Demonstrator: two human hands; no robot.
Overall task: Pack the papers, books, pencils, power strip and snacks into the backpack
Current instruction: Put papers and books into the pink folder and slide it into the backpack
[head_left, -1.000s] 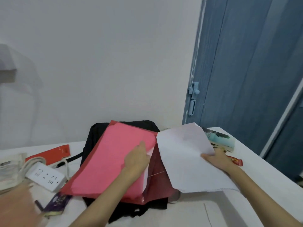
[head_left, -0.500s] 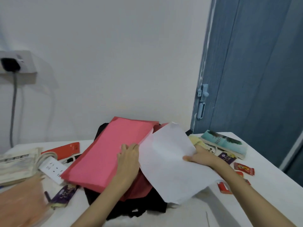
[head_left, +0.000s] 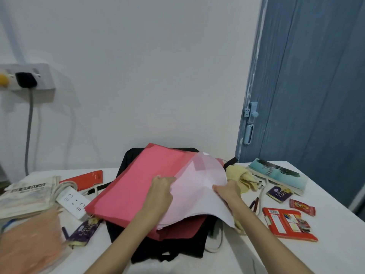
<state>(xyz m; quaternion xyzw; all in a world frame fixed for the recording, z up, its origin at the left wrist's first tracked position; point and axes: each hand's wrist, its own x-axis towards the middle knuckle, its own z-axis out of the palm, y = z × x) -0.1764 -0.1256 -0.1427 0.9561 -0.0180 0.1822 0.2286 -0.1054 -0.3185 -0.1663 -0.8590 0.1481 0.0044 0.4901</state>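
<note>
— Two hands on the paper now, yes?
— Yes. The left hand [head_left: 161, 191] has its fingers [head_left: 158, 179] curled over the left edge of the white sheet [head_left: 199, 194], where it meets the red folder [head_left: 138, 184]. The right hand [head_left: 227, 191] pinches the sheet's right edge, thumb on top, fingers tucked under and out of sight.
— Where does the sheet lie?
— Over the right half of the red folder, which rests on the black backpack [head_left: 169, 248] in the middle of the white surface [head_left: 296, 258].
— What differs from half a second ago?
— The sheet was then lifted and tilted out to the right, clear of the folder; now it has come down and leftward, so the pink shows through its upper part. The left hand, then flat on the folder, has closed on the sheet's edge.
— And the rest?
— The power strip [head_left: 72, 202] lies left of the folder, beside a cloth bag [head_left: 25, 194]. A purple snack [head_left: 85, 231] sits near the backpack's left corner. To the right are a yellow cloth [head_left: 245, 178], a teal book [head_left: 276, 175], another purple snack [head_left: 279, 193], a red snack packet [head_left: 302, 206], pencils [head_left: 254, 203] and a red box [head_left: 288, 224].
</note>
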